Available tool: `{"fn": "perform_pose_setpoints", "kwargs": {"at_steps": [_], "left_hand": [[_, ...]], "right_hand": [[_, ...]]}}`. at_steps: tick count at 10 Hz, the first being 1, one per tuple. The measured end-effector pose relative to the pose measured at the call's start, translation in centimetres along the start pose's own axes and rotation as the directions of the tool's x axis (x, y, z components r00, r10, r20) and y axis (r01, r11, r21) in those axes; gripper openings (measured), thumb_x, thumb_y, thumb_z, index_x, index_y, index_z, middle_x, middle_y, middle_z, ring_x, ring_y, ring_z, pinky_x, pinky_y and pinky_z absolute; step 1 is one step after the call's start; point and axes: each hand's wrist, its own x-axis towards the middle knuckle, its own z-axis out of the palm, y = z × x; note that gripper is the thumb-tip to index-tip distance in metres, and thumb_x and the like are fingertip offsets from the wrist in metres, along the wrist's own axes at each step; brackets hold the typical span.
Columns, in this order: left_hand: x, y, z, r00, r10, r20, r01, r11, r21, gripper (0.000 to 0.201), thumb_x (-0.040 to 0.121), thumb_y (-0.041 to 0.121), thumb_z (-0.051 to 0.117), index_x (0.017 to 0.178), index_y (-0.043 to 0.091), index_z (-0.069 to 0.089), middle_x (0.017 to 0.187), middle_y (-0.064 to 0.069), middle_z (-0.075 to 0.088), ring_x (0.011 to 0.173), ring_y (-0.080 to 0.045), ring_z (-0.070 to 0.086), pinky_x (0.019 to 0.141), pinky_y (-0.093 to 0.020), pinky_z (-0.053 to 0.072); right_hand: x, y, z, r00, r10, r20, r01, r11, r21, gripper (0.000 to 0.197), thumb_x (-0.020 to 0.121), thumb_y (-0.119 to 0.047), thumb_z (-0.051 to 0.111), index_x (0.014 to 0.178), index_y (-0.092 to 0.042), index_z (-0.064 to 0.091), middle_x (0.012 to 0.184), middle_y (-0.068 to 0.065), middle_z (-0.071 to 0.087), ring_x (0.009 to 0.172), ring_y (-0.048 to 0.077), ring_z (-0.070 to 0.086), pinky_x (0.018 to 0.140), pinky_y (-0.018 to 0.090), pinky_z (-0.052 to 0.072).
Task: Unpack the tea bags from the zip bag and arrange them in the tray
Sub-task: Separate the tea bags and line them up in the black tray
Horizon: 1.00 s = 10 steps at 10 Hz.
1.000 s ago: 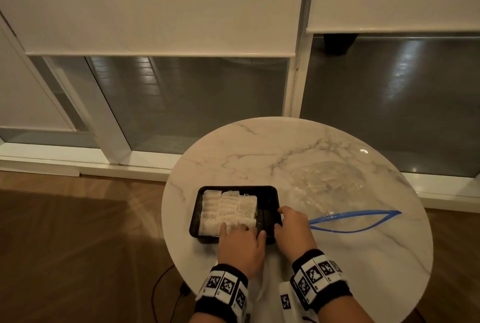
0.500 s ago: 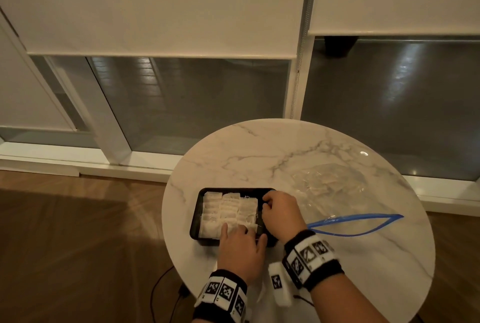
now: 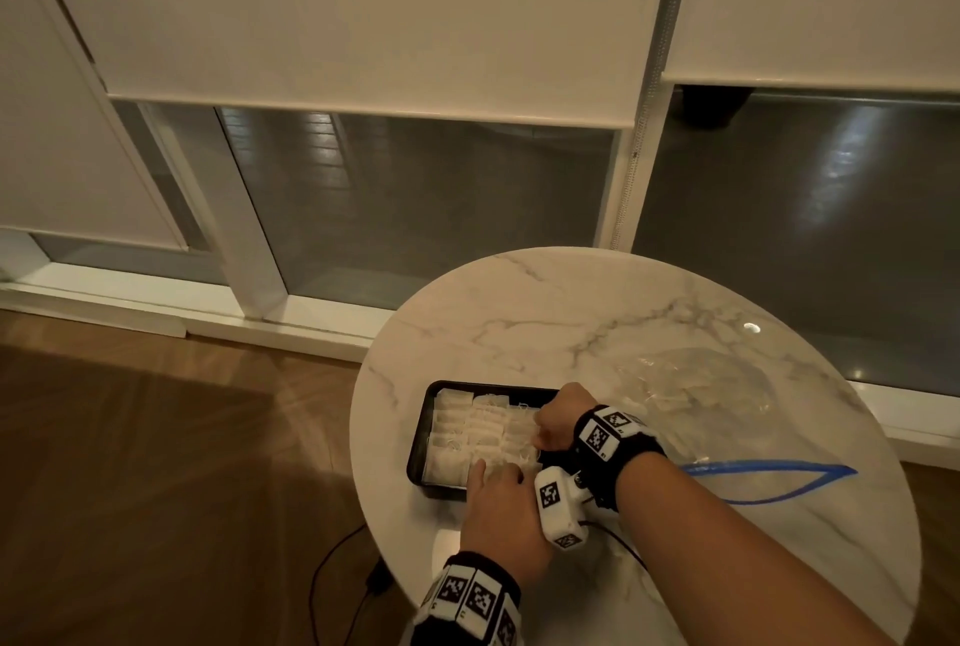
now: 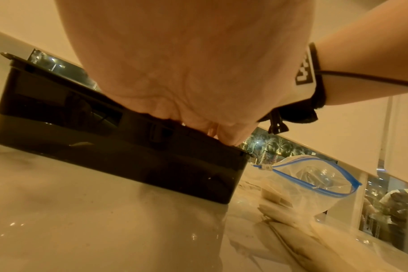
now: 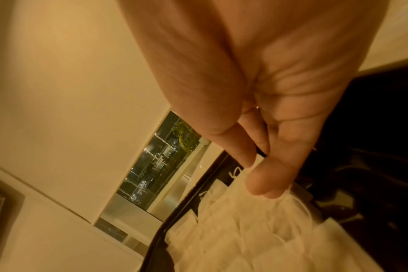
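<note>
On the round marble table, a black tray holds rows of white tea bags. My left hand lies over the tray's near rim, its straight fingers resting on the nearest tea bags; the left wrist view shows its palm on the tray. My right hand reaches into the tray's right side. There its thumb and forefinger pinch the top edge of a tea bag in the right row. The clear zip bag with a blue zip lies open to the right with tea bags inside.
The table stands close to a window wall with lowered blinds. A black cable runs on the wooden floor under the table's near left edge. Bare marble lies behind the tray and bag.
My right hand has moved from the tray's right rim in over the right row of tea bags. The left hand has stayed at the near rim.
</note>
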Motion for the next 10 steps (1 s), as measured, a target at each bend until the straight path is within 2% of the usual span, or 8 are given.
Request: {"fn": "perform_pose_setpoints", "kwargs": {"at_steps": [1, 2, 3, 4, 5, 7, 9, 10], "left_hand": [[-0.1, -0.1, 0.0, 1.0, -0.016, -0.01, 0.016, 0.999, -0.033, 0.043, 0.089, 0.048, 0.048, 0.128, 0.031, 0.057, 0.119, 0.002, 0.06, 0.118, -0.02, 0.051, 0.124, -0.047, 0.004], [-0.2, -0.1, -0.2, 1.0, -0.026, 0.003, 0.026, 0.998, -0.063, 0.042, 0.089, 0.045, 0.047, 0.127, 0.03, 0.058, 0.12, 0.001, 0.059, 0.118, -0.021, 0.051, 0.124, -0.047, 0.004], [-0.3, -0.2, -0.5, 1.0, -0.018, 0.016, 0.019, 0.998, -0.053, 0.042, 0.09, 0.046, 0.043, 0.127, 0.031, 0.057, 0.121, 0.001, 0.058, 0.119, -0.021, 0.049, 0.124, -0.046, 0.003], [-0.2, -0.2, -0.3, 0.999, -0.005, 0.032, 0.006, 0.999, -0.042, 0.058, 0.085, 0.051, 0.024, 0.128, 0.032, 0.056, 0.121, 0.001, 0.058, 0.12, -0.021, 0.049, 0.123, -0.047, 0.003], [0.1, -0.4, 0.1, 1.0, 0.016, 0.018, -0.015, 1.0, -0.026, 0.08, 0.069, 0.056, 0.007, 0.129, 0.033, 0.055, 0.12, 0.002, 0.059, 0.12, -0.021, 0.049, 0.123, -0.048, 0.004], [0.1, -0.7, 0.3, 1.0, 0.018, 0.013, -0.018, 0.999, -0.031, 0.08, 0.069, 0.056, 0.008, 0.13, 0.034, 0.054, 0.12, 0.003, 0.057, 0.119, -0.021, 0.048, 0.122, -0.046, 0.004], [0.2, -0.6, 0.3, 1.0, 0.01, 0.026, -0.009, 1.0, -0.029, 0.084, 0.067, 0.058, 0.007, 0.134, 0.035, 0.052, 0.124, 0.004, 0.056, 0.122, -0.02, 0.047, 0.124, -0.047, 0.003], [0.1, -0.7, 0.2, 0.999, 0.023, 0.031, -0.023, 1.0, -0.009, 0.082, 0.068, 0.056, 0.008, 0.136, 0.035, 0.051, 0.125, 0.002, 0.057, 0.123, -0.02, 0.047, 0.124, -0.049, 0.005]], "right_hand": [[2.0, 0.7, 0.3, 0.993, 0.115, 0.016, -0.114, 0.939, 0.324, 0.036, 0.09, -0.006, 0.061, 0.124, 0.005, 0.061, 0.087, 0.009, 0.064, 0.07, 0.017, 0.066, 0.057, 0.022, 0.058], [1.6, 0.4, 0.0, 0.993, 0.113, 0.037, -0.119, 0.941, 0.318, 0.033, 0.089, -0.004, 0.061, 0.122, 0.002, 0.06, 0.093, 0.011, 0.063, 0.073, 0.018, 0.066, 0.053, 0.02, 0.054], [1.7, 0.4, 0.1, 0.993, 0.119, 0.015, -0.116, 0.92, 0.375, 0.015, 0.09, -0.007, 0.062, 0.104, -0.005, 0.058, 0.096, 0.013, 0.065, 0.073, 0.019, 0.067, 0.054, 0.02, 0.054], [2.3, 0.3, 0.6, 0.982, 0.19, 0.021, -0.181, 0.889, 0.42, 0.009, 0.09, -0.008, 0.064, 0.092, 0.001, 0.062, 0.085, 0.017, 0.069, 0.068, 0.025, 0.069, 0.061, 0.029, 0.061], [2.6, -0.2, 1.0, 0.966, 0.259, 0.011, -0.239, 0.873, 0.425, 0.013, 0.09, -0.004, 0.064, 0.084, 0.007, 0.066, 0.069, 0.02, 0.069, 0.059, 0.03, 0.067, 0.063, 0.036, 0.059], [2.3, -0.6, 1.0, 0.97, 0.242, 0.027, -0.24, 0.936, 0.256, 0.025, 0.097, -0.01, 0.056, 0.079, 0.004, 0.065, 0.066, 0.015, 0.067, 0.049, 0.022, 0.057, 0.054, 0.028, 0.048], [1.6, 0.2, 0.4, 0.986, 0.127, 0.111, -0.155, 0.943, 0.295, 0.025, 0.098, -0.015, 0.05, 0.073, -0.017, 0.049, 0.077, 0.003, 0.056, 0.062, 0.014, 0.056, 0.039, 0.016, 0.047], [2.6, 0.3, 1.4, 0.979, 0.183, 0.092, -0.201, 0.947, 0.251, 0.033, 0.096, -0.014, 0.051, 0.065, -0.01, 0.058, 0.061, 0.008, 0.059, 0.051, 0.02, 0.052, 0.048, 0.024, 0.047]]}}
